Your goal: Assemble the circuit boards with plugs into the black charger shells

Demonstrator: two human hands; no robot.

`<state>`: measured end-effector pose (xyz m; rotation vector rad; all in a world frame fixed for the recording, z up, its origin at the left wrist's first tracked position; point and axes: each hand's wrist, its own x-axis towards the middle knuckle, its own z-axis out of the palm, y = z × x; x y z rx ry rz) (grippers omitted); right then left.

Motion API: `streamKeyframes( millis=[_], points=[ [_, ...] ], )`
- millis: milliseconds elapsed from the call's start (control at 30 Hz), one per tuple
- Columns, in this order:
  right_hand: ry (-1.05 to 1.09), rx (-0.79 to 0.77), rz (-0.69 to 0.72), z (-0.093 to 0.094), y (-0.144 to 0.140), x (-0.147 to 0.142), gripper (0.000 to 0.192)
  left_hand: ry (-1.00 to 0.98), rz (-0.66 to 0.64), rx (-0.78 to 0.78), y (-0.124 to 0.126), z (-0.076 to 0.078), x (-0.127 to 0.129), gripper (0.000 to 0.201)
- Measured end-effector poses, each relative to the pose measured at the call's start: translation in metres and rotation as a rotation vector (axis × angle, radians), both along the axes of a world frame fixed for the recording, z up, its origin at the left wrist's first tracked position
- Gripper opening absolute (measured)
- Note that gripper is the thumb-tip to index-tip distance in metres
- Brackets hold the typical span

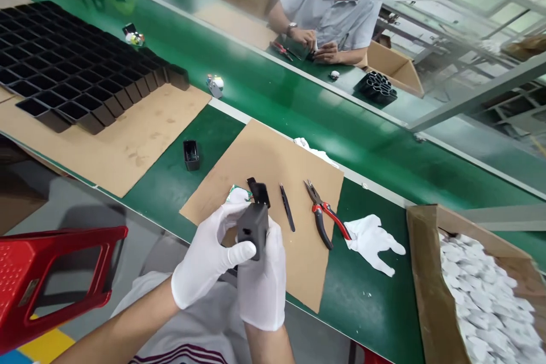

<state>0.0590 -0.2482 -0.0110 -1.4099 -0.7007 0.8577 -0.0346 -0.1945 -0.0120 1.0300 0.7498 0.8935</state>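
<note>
A small black rectangular plastic housing is held upright above the near edge of a brown cardboard sheet on the green tabletop, clamped between the white-gloved left hand and the white-gloved right hand. Black tweezers and red-handled pliers are laid just beyond.

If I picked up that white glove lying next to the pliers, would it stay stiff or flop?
The white glove would probably flop: it lies flat and crumpled like thin cloth. It looks light, and unlikely to roll.
</note>
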Motion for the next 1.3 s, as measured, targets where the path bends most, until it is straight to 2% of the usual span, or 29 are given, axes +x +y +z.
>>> streamKeyframes(
  millis=[100,167,233,300,333,400,500,600,700,733,800,833,900,967,1133,1300],
  points=[
    [-0.236,-0.044,-0.07,0.007,-0.007,0.002,0.033,-0.118,0.002,-0.105,0.002,0.007,-0.01,0.073],
    [-0.557,-0.034,-0.084,0.01,-0.009,0.013,0.032,-0.193,0.019,-0.17,0.001,0.01,-0.017,0.077],
    [-0.847,-0.062,-0.169,0.01,-0.007,0.033,0.037,-0.207,0.045,-0.231,-0.001,0.012,-0.023,0.076],
    [-1.086,-0.181,-0.266,0.006,0.003,0.058,0.036,-0.15,0.124,-0.262,0.0,0.014,-0.028,0.071],
    [-1.191,-0.267,-0.263,0.003,0.009,0.071,0.037,-0.103,0.18,-0.269,0.001,0.014,-0.031,0.069],
    [-1.298,-0.4,-0.157,-0.005,0.024,0.094,0.04,-0.002,0.283,-0.271,0.005,0.014,-0.034,0.069],
    [-1.272,-0.413,-0.02,-0.019,0.041,0.115,0.031,0.058,0.35,-0.281,0.013,0.011,-0.037,0.075],
    [-1.181,-0.371,-0.029,-0.019,0.044,0.112,0.027,0.004,0.313,-0.295,0.018,0.011,-0.038,0.074],
    [-1.039,-0.287,-0.038,0.002,0.031,0.089,0.025,-0.043,0.291,-0.273,0.018,0.012,-0.039,0.071],
    [-0.953,-0.2,-0.016,0.013,0.024,0.079,0.02,-0.042,0.3,-0.262,0.017,0.012,-0.039,0.071],
    [-0.815,-0.011,0.105,0.036,0.012,0.058,0.008,-0.026,0.325,-0.237,0.015,0.012,-0.039,0.072],
    [-0.782,0.041,0.169,0.046,0.008,0.048,0.01,-0.017,0.334,-0.224,0.014,0.012,-0.039,0.071],
    [-0.802,0.1,0.263,0.061,0.002,0.033,0.017,-0.013,0.349,-0.196,0.012,0.011,-0.039,0.071],
    [-0.868,0.096,0.306,0.069,0.0,0.024,0.021,-0.026,0.362,-0.168,0.01,0.008,-0.038,0.07],
    [-1.002,0.064,0.277,0.077,0.0,0.019,0.02,0.0,0.421,-0.066,0.006,0.004,-0.037,0.068],
    [-1.005,0.065,0.265,0.079,-0.002,0.017,0.021,-0.018,0.472,0.02,0.003,0.004,-0.033,0.069]
  ],
)
